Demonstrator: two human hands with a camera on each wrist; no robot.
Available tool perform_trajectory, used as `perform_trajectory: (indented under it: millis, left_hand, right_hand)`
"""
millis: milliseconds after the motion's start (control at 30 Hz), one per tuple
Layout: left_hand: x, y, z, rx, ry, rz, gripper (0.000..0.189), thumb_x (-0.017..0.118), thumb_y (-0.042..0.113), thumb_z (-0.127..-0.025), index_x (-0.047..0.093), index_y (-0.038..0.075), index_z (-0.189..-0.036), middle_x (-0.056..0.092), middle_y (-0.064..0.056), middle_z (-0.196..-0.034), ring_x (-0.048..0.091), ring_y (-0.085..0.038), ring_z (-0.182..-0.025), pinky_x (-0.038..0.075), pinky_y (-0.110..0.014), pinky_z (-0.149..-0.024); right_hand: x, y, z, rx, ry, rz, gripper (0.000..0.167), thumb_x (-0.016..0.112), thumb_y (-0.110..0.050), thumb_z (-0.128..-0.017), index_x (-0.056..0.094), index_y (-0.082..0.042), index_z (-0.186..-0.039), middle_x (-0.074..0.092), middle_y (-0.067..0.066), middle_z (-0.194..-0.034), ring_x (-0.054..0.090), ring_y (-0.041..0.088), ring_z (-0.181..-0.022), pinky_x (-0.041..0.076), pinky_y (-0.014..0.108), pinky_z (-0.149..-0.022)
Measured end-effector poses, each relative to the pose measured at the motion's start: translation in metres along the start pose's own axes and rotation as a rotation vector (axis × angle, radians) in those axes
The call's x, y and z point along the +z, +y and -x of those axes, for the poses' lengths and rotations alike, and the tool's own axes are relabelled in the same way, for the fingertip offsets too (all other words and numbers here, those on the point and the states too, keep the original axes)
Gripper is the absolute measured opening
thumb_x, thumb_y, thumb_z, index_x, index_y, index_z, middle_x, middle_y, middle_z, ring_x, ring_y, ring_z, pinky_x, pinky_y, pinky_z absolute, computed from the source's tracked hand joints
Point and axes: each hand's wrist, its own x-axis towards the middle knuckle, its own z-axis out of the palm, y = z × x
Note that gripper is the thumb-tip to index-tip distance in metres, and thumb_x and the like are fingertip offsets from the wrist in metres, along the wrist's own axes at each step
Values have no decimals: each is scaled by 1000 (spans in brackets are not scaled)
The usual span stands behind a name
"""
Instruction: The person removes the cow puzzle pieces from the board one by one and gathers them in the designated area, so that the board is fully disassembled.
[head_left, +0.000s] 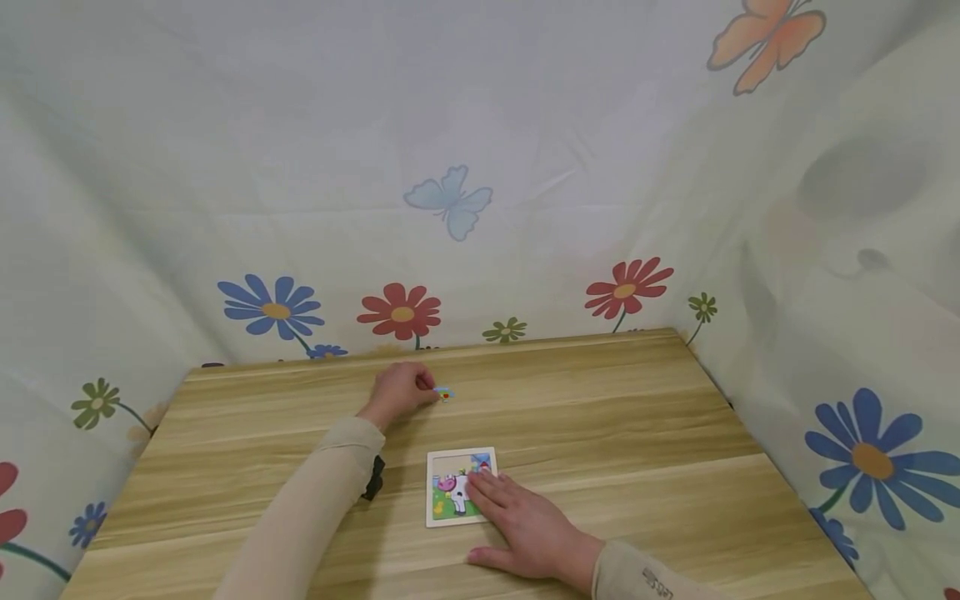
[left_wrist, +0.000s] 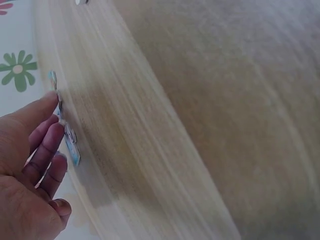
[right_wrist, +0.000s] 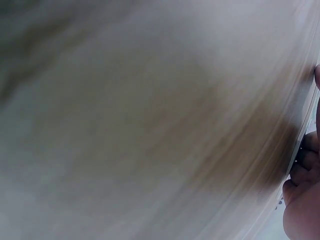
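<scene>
Near the far edge of the table, my left hand [head_left: 401, 392] pinches a small, colourful jigsaw piece [head_left: 445, 394] between thumb and fingers. The left wrist view shows that jigsaw piece [left_wrist: 72, 147] almost edge-on, partly covered by the fingertips. Closer to me lies a square cow picture puzzle [head_left: 452, 492] in a pale frame. A bare beige patch shows at its upper left. My right hand [head_left: 528, 525] rests on the puzzle's right side with fingers stretched out, covering part of the picture. Only a sliver of the right hand [right_wrist: 305, 195] enters the right wrist view.
The wood-grain table [head_left: 615, 417] runs back to a pale curtain [head_left: 300, 167] printed with flowers and butterflies, which also hangs along both sides. A dark strap [head_left: 373, 479] sits at the left wrist.
</scene>
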Motion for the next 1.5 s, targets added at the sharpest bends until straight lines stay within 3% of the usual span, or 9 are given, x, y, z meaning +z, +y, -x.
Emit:
perform_trajectory:
  millis: [600, 1233, 1500]
  left_hand:
    - [3, 4, 4, 9, 56, -67, 20, 78, 33, -78, 66, 17, -78, 58, 9, -69, 52, -15, -73, 34, -43, -80]
    - [6, -3, -1, 25, 37, -60, 13, 77, 29, -80, 67, 20, -80, 59, 10, -73, 51, -17, -77, 32, -44, -80]
    - [-2, 3, 2, 25, 15, -47, 11, 75, 27, -82, 68, 18, -83, 60, 7, -76, 50, -18, -78, 34, -44, -81]
  right_hand:
    - [-2, -2, 1, 7, -19, -22, 82, 44, -63, -90, 34, -2, -144, 31, 13, -150, 27, 27, -138, 28, 44, -106]
    - [1, -2, 1, 17, -23, -9, 82, 44, -63, -90, 33, -3, -145, 30, 12, -151, 26, 26, -138, 28, 43, -106]
    - [0, -2, 1, 17, -27, -8, 82, 43, -63, -90, 33, -3, -145, 31, 12, -150, 27, 26, -138, 28, 43, -107]
